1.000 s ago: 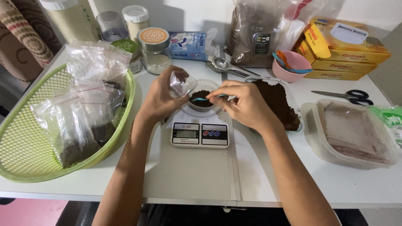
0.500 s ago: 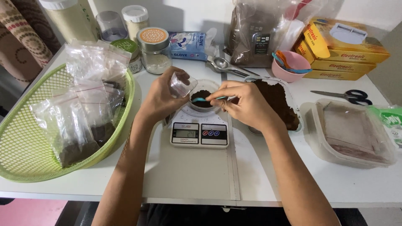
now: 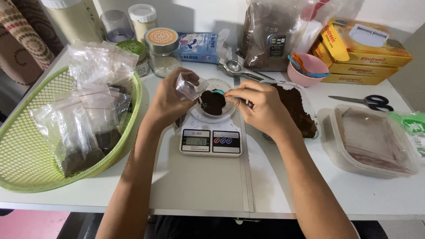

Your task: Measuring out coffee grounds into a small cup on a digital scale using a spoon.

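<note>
— Two hands over one scale, so where do I start?

— Far left. At your nine o'clock sits the green basket (image 3: 26,146), with clear bags of brown powder (image 3: 79,132) piled in it. Past its rim, at about eleven o'clock, stand the jars (image 3: 161,51).

— And my left hand?

— Your left hand (image 3: 170,99) is closed on a small clear bag (image 3: 189,86), pinched between thumb and fingers and held just beside the bowl's left edge.

— The bowl itself?

— The clear bowl (image 3: 212,104) sits on the white kitchen scale (image 3: 211,132), dead ahead at twelve o'clock, holding a dark mound of brown powder (image 3: 212,102).

— My right hand?

— Your right hand (image 3: 261,106) has its fingers pinched together on a small spoon (image 3: 220,92); its teal tip reaches over the powder. Just behind that hand, at one o'clock, lies the tray of brown powder (image 3: 301,110).

— Farther right?

— At three o'clock a clear lidded tub (image 3: 372,141), with black-handled scissors (image 3: 367,102) beyond it near the yellow boxes (image 3: 363,53).
</note>
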